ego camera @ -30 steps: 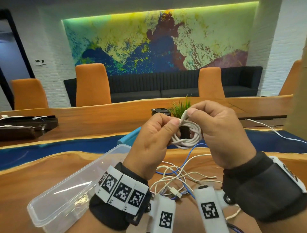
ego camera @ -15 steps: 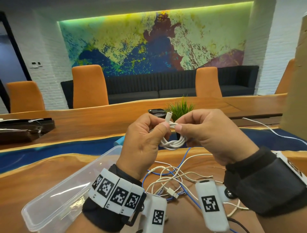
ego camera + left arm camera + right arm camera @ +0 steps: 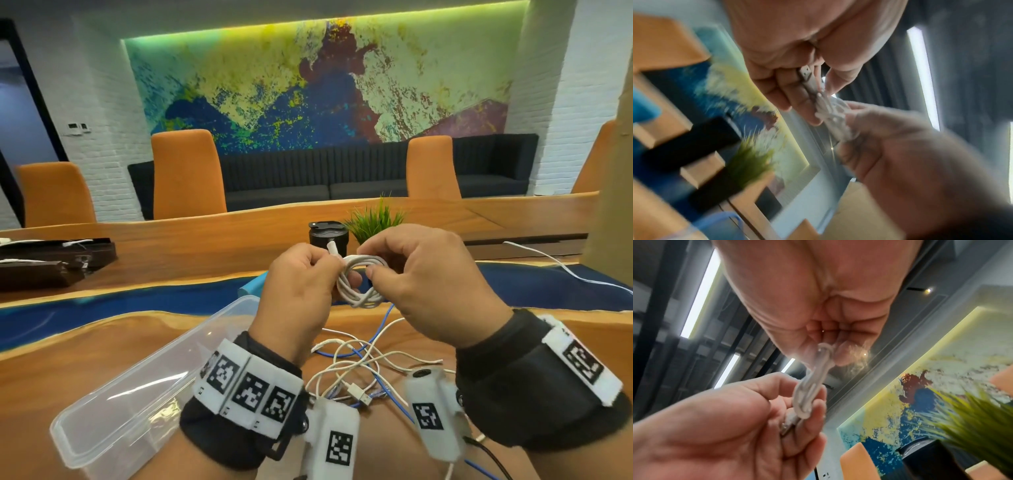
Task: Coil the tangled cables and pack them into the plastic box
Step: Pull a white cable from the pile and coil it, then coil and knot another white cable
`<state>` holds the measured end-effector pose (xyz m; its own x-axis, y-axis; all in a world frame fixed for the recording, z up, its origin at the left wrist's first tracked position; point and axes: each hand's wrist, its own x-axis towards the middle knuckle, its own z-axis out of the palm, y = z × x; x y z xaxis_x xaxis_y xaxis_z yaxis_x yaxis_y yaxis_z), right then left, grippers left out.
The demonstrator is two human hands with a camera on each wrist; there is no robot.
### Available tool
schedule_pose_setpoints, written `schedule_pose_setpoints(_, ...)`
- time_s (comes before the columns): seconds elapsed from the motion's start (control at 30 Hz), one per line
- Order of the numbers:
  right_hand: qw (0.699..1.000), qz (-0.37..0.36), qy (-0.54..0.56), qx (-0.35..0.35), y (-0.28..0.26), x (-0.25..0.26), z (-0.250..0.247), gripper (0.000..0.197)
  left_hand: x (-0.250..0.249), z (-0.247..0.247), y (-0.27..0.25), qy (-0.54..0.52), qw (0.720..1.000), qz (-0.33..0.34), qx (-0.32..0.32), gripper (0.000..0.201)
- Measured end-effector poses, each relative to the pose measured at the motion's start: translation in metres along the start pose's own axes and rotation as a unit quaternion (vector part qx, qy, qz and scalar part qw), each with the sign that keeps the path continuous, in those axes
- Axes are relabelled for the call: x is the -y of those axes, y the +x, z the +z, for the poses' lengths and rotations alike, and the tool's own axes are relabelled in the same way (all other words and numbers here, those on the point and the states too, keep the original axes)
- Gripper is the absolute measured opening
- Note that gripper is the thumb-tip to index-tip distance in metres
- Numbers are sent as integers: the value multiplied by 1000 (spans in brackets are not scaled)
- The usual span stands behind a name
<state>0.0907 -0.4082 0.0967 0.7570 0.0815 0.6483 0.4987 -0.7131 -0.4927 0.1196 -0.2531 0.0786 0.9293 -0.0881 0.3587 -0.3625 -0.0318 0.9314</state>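
Observation:
A white cable wound into a small coil [image 3: 359,284] hangs in the air between both hands, above the table. My left hand [image 3: 301,291] pinches the coil's left side with the cable's plug end [image 3: 333,249] sticking up past the thumb. My right hand [image 3: 421,277] pinches the right side of the coil [image 3: 809,395]. The coil [image 3: 830,113] looks blurred in the left wrist view. Under the hands lies a tangle of white and blue cables [image 3: 363,370]. The clear plastic box [image 3: 137,404] lies open at the lower left.
A black cup [image 3: 329,236] and a small green plant [image 3: 376,219] stand just behind the hands. A loose white cable [image 3: 565,270] runs across the table at right. Dark trays [image 3: 51,260] sit at far left. Orange chairs line the table's far side.
The right hand has let go of the plug end and now pinches the coil's side. The plug end has passed to the left hand, and the coil looks tighter.

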Motion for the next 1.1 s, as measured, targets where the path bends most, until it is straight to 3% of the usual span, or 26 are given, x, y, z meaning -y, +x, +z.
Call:
schedule_pose_setpoints(0.1,997,-59,-32,-23,0,-5,5,12,-6,-1,1,-144,982,-124,11,24)
schedule_pose_setpoints(0.17,997,-64,-34,-27,1,-8,5,12,-6,-1,1,-178,972,-152,13,26)
schedule_pose_setpoints(0.4,984,116,122,58,5,-12,-32,8,-7,12,-7,-33,995,-75,58,10)
schedule_pose_setpoints(0.5,978,157,86,105,2,-17,-53,8,-8,24,-14,22,991,-88,99,14)
schedule_pose_setpoints(0.63,959,243,54,132,-3,-43,-87,11,-12,35,-17,150,965,-102,190,13)
schedule_pose_setpoints(0.73,943,310,40,117,-18,-75,-116,11,-11,32,-21,328,910,-29,252,11)
schedule_pose_setpoints(0.87,913,393,43,99,-52,-114,-148,10,-8,34,-52,492,781,5,386,24)
schedule_pose_setpoints(1.0,888,437,63,128,-94,-139,-170,12,7,47,-89,612,663,52,429,53)
schedule_pose_setpoints(1.1,863,451,75,215,-125,-147,-174,17,11,54,-102,632,640,31,437,50)
